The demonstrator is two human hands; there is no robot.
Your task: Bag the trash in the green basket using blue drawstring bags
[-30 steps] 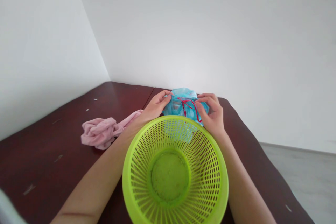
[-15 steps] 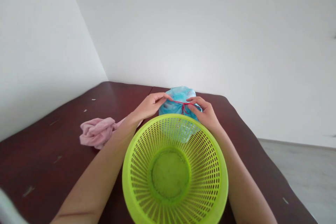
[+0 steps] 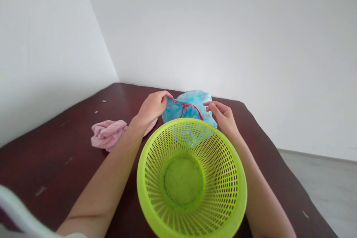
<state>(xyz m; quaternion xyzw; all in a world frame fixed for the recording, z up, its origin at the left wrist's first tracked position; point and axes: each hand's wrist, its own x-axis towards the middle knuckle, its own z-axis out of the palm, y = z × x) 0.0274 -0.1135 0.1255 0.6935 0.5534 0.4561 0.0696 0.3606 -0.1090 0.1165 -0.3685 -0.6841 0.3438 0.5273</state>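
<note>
A thin blue plastic bag (image 3: 200, 100) with a red drawstring (image 3: 192, 105) lies behind the basket, its lower part hidden by the rim. My left hand (image 3: 154, 107) pinches the bag's left edge, close to one end of the drawstring. To the right of the bag, my right hand (image 3: 221, 116) has its fingers apart and holds nothing; the fingertips are near the bag's right side. Between my forearms stands a lime-green plastic basket (image 3: 182, 182) with slotted walls, and nothing shows inside it.
A crumpled pink cloth (image 3: 108, 134) lies on the dark red-brown table (image 3: 55, 167), partly behind my left forearm. White walls (image 3: 178, 33) meet behind the table. At the lower left, a pale curved object (image 3: 22, 212) reaches into view. Grey floor (image 3: 326, 186) shows at right.
My right hand has let go of the red drawstring and moved slightly right. My left hand has pulled the bag's edge leftward, spreading it. The view has shifted a little.
</note>
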